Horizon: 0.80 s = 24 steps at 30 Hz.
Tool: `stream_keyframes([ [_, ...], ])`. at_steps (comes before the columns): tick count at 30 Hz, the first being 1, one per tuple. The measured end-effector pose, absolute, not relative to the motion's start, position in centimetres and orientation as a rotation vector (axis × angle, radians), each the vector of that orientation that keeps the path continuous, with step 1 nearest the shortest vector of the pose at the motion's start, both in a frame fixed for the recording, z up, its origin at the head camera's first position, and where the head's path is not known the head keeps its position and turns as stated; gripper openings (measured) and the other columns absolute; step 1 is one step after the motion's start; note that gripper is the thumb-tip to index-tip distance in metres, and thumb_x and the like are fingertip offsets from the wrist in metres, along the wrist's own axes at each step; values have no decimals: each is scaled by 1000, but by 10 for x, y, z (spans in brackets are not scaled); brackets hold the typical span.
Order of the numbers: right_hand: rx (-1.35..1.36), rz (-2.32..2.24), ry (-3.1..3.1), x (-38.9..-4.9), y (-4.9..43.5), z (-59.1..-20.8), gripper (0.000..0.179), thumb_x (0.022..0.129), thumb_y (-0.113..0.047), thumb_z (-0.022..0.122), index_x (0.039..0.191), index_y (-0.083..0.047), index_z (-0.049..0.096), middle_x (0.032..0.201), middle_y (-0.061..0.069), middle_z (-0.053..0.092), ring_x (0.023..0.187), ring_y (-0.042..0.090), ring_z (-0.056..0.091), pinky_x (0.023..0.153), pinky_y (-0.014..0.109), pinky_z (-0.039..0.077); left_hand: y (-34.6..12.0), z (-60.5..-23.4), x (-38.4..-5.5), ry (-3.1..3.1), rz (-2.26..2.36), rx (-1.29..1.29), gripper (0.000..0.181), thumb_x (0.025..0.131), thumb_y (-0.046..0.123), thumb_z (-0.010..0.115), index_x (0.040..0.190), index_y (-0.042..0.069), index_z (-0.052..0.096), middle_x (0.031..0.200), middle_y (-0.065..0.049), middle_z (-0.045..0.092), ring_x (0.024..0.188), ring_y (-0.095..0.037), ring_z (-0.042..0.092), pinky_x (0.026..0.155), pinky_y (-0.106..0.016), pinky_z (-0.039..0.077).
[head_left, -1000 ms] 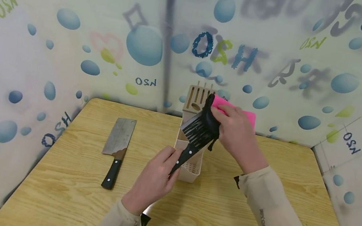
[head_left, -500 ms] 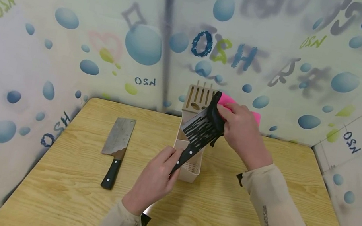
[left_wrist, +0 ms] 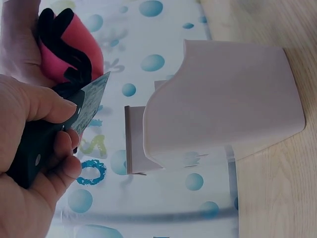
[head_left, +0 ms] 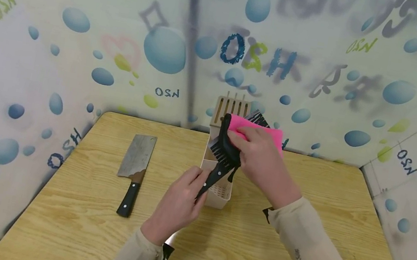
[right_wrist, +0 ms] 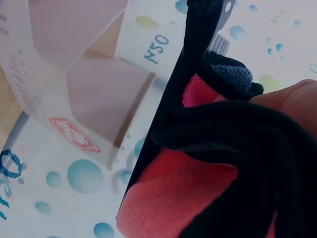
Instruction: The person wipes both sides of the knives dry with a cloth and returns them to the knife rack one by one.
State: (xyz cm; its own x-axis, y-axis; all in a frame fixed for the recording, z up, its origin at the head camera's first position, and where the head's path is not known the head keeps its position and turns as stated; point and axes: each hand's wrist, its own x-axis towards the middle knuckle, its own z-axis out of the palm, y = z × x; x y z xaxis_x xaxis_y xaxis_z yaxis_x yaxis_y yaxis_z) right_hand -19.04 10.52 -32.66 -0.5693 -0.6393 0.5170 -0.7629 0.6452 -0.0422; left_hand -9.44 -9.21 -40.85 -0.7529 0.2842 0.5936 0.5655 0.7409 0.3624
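Note:
My left hand [head_left: 176, 205] grips the black riveted handle of a kitchen knife [head_left: 213, 181], its blade pointing up and to the right above the table. A pink cloth with black edging [head_left: 274, 136] is wrapped over the blade, held by my right hand [head_left: 268, 171]. Streaked blade parts show beyond the cloth and near the handle. In the left wrist view, my thumb lies along the knife handle [left_wrist: 32, 148], and the cloth [left_wrist: 84, 47] is at the blade. Folds of the cloth [right_wrist: 173, 193] fill much of the right wrist view.
Behind the knife stands a pale knife holder [head_left: 216, 202] with a slotted top, at the table's back. A cleaver [head_left: 138, 157] with a worn blade and black handle lies left on the wooden table [head_left: 66, 198]. A patterned wall backdrop [head_left: 127, 18] surrounds the table.
My right hand moved slightly up and right with the cloth, then back down-left along the blade towards the handle. The blade's far end now shows. My left hand and the knife stay nearly still.

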Motion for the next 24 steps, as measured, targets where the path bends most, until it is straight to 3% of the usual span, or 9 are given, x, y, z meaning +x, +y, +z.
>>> stream_keyframes([
  [12, 1187, 295, -2316, -177, 90, -328, 38, 90, 11, 65, 123, -6, 74, 115, 19, 71, 106, 36, 66, 99, 46, 52, -94, -409, -96, -2417, -720, -649, 32, 93, -3, 65, 125, -7, 66, 97, -7, 57, 78, -15, 50, 65, -28, 48],
  [24, 1075, 295, -2401, -187, 98, -324, 41, 89, 12, 63, 125, -4, 73, 119, 21, 70, 109, 38, 67, 102, 48, 52, -91, -408, -95, -2428, -725, -638, 33, 93, -2, 67, 126, -6, 66, 97, -7, 58, 79, -14, 50, 65, -27, 48],
])
